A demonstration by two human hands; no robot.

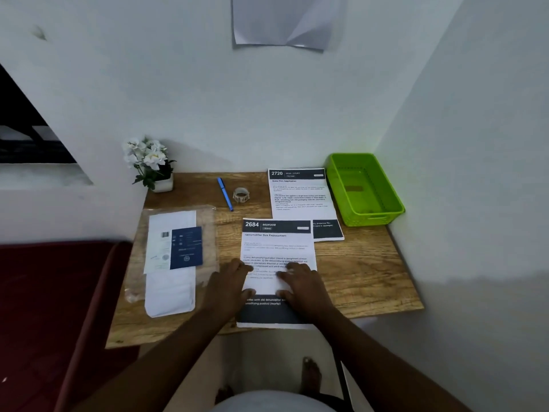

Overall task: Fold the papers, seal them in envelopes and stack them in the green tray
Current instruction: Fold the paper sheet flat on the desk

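Here both hands, left hand [228,281] and right hand [303,285], press straight fingers on the paper [277,248] headed "2684 BEDROOM".

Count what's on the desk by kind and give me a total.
Printed papers: 2
Envelope packs: 1
Green trays: 1
Pens: 1
Tape rolls: 1
Flower pots: 1
Total: 7

A potted white-flower plant [150,165] stands at the wooden desk's [362,272] back-left corner; a blue pen [225,193] lies beside a tape roll [241,194].
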